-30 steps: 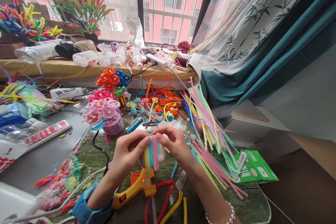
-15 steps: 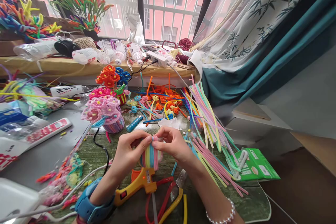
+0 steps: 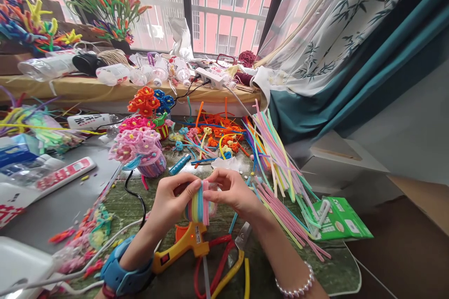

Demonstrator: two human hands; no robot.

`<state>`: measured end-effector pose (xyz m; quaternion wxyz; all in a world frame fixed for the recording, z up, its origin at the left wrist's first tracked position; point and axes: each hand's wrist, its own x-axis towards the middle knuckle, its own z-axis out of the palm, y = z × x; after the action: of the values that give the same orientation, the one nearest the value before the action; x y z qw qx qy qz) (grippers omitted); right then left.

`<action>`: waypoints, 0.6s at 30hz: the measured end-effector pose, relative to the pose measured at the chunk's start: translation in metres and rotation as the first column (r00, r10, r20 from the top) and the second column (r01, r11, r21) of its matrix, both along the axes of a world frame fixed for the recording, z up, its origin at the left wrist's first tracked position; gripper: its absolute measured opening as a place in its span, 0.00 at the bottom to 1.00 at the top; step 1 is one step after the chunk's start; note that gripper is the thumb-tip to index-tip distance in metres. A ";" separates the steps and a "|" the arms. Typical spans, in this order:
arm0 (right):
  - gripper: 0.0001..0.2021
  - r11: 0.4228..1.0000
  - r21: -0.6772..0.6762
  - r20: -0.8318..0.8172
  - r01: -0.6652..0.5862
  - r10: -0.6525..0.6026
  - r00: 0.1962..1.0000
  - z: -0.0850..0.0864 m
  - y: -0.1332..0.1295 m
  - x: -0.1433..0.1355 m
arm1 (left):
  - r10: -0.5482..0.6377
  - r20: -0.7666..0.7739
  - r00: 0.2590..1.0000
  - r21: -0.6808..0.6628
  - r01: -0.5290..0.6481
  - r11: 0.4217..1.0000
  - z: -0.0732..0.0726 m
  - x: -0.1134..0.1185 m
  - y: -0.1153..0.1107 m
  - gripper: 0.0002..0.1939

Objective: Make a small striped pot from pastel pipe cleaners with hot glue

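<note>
Between my hands is a small clear plastic cup, partly covered with upright pipe cleaners (image 3: 199,208) in pastel pink, blue, yellow and green. My left hand (image 3: 177,196) grips its left side, thumb pressed near the top. Thumb and fingers of my right hand (image 3: 233,195) pinch the pink strip and the rim on the right, where bare clear plastic shows. Just below lies a yellow hot glue gun (image 3: 184,247) with a small orange light. Pliers or cutters with red and yellow handles (image 3: 229,266) rest beside it.
Bundles of loose pipe cleaners (image 3: 280,163) and a green packet (image 3: 338,219) lie at right. Finished pipe-cleaner flowers in a pot (image 3: 150,161) stand at left, near a teal lighter-like tube (image 3: 180,164). Plastic bottles (image 3: 112,74) line the windowsill. A black cable (image 3: 136,191) crosses the table.
The covered cup has turned slightly in my hands, so the pink strip shows straighter and fuller. My right fingers have shifted a little along it. The table items stay put.
</note>
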<state>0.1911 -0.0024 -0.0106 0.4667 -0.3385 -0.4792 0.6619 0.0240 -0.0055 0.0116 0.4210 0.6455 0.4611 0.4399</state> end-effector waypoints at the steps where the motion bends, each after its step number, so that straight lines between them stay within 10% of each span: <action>1: 0.23 1.000 0.017 0.017 -0.007 0.007 1.000 0.000 0.000 0.001 | 0.000 0.004 1.000 -0.007 0.000 1.000 0.000 0.000 0.000 0.15; 18: 0.26 0.993 0.109 0.140 -0.046 0.030 0.990 0.002 -0.001 0.000 | 0.043 0.008 0.999 -0.033 -0.042 0.999 0.000 -0.002 0.003 0.15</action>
<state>0.1912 -0.0039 -0.0091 0.4380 -0.3476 -0.5531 0.6176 0.0219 -0.0027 0.0118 0.4244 0.6265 0.4799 0.4440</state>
